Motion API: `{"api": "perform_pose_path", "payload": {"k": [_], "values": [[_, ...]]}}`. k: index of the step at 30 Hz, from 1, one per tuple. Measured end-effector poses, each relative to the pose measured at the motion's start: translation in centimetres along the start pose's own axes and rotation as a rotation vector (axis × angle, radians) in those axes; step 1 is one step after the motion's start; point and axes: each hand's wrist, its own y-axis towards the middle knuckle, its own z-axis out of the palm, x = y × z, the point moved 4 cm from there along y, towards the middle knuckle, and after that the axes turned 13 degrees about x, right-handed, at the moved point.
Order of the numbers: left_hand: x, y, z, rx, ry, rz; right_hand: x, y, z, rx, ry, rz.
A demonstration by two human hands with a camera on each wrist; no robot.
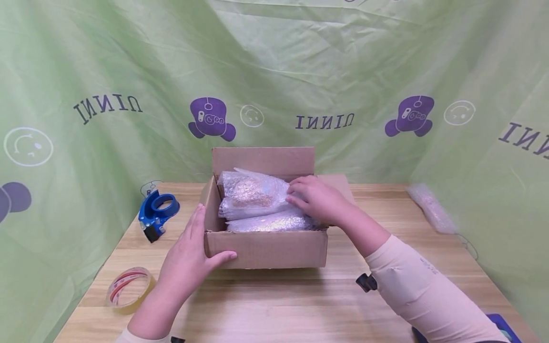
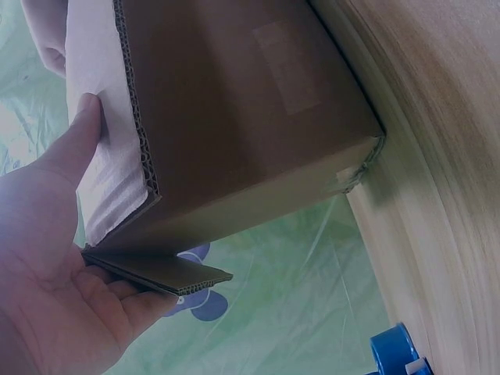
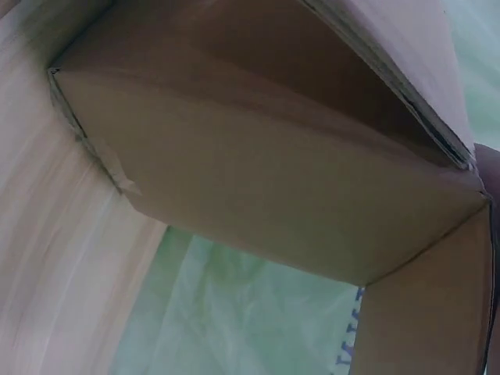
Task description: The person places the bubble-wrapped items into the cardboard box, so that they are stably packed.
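An open cardboard box (image 1: pixel 266 250) stands on the table with several bubble-wrapped packages inside. The top package (image 1: pixel 253 190) shows something orange-brown through its wrap; another package (image 1: pixel 270 223) lies along the front wall. My left hand (image 1: pixel 188 255) holds the box's front left corner. In the left wrist view its thumb lies on the front flap (image 2: pixel 105 164), with the fingers behind the left flap (image 2: pixel 156 269). My right hand (image 1: pixel 319 200) rests on the right end of the bubble-wrapped packages, fingers slightly bent. Only a sliver of it shows in the right wrist view, beyond the cardboard.
Left of the box lies a blue tape dispenser (image 1: pixel 156 214), with a roll of clear tape (image 1: pixel 130 289) nearer the front. A bubble-wrap piece (image 1: pixel 432 207) lies at the table's right edge. A blue object (image 1: pixel 503 326) is partly visible at front right. Green curtains enclose the table.
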Motion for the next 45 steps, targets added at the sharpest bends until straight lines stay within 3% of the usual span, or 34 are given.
{"api": "perform_pose_path", "payload": {"k": [6, 10, 16, 20, 22, 26, 35, 39, 45], "values": [[0.0, 0.0, 0.0, 0.001, 0.001, -0.005, -1.5, -1.0, -2.2, -0.086, 0.070, 0.037], [0.0, 0.0, -0.1, 0.002, -0.001, -0.007, -3.4, -1.9, -4.1, -0.147, 0.164, 0.121], [-0.1, 0.0, -0.2, 0.011, -0.005, -0.013, -7.3, -3.7, -6.0, -0.292, 0.187, 0.257], [-0.1, 0.1, -0.2, 0.007, -0.006, -0.009, -10.5, -5.3, -5.9, -0.397, 0.202, 0.347], [-0.1, 0.1, -0.1, 0.006, -0.006, -0.007, -12.3, -6.2, -5.6, -0.413, 0.210, 0.398], [-0.1, 0.1, -0.1, 0.007, -0.007, -0.009, -16.0, -7.9, -4.5, -0.376, 0.225, 0.502], [-0.1, 0.0, -0.1, 0.016, -0.016, -0.013, -22.9, -12.5, -0.4, -0.209, 0.325, 0.686], [-0.2, 0.0, -0.1, 0.017, -0.014, -0.010, -25.0, -14.9, 1.3, -0.141, 0.350, 0.779], [-0.2, 0.1, -0.1, 0.014, -0.007, -0.006, -27.3, -18.3, 3.6, -0.078, 0.295, 0.877]]}}
